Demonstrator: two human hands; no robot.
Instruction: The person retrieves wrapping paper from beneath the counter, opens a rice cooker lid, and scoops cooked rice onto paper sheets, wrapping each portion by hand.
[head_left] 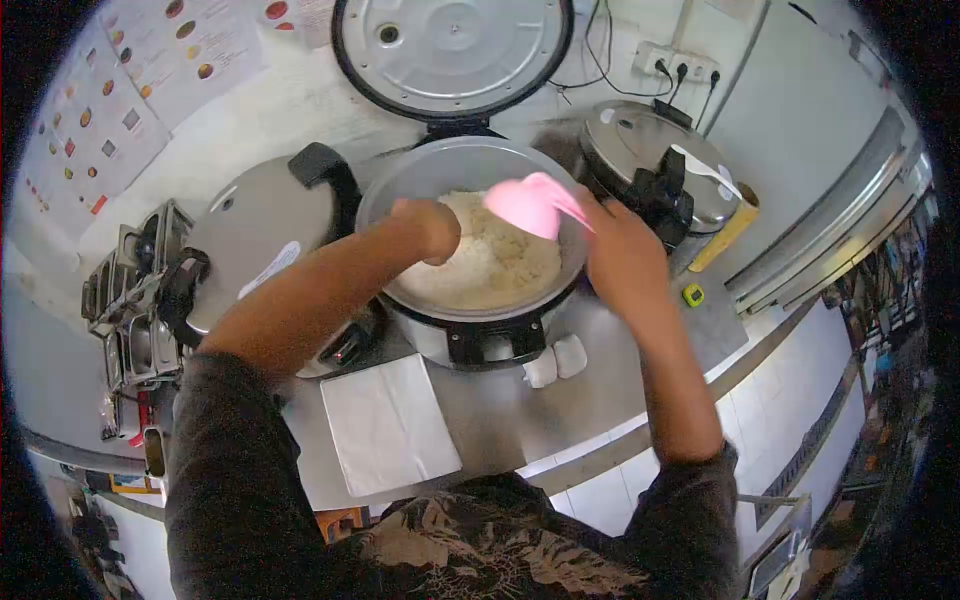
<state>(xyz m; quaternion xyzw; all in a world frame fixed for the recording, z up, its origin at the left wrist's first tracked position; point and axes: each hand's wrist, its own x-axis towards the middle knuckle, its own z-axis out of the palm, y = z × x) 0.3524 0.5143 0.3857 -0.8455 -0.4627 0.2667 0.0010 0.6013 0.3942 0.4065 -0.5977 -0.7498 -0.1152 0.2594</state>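
Note:
The open rice cooker (400, 190) stands in the middle of the counter, its inner pot holding white rice (500, 265). My right hand (625, 255) is at the pot's right rim, closed around the handle of a pink plastic scoop (528, 207). The scoop's bowl is tilted above the rice. Over the pot's left side is my left hand (430, 232), curled closed near the rice. Its fingertips are turned away, and anything inside them is hidden. The cooker's round metal lid (455, 50) is raised behind the pot.
Closed cookers stand at left (265, 220) and right (640, 150), the right one with a white spatula (710, 172) on its lid. A white sheet stack (390, 425), folded white cloths (557, 362) and a small yellow-green device (693, 294) lie on the counter.

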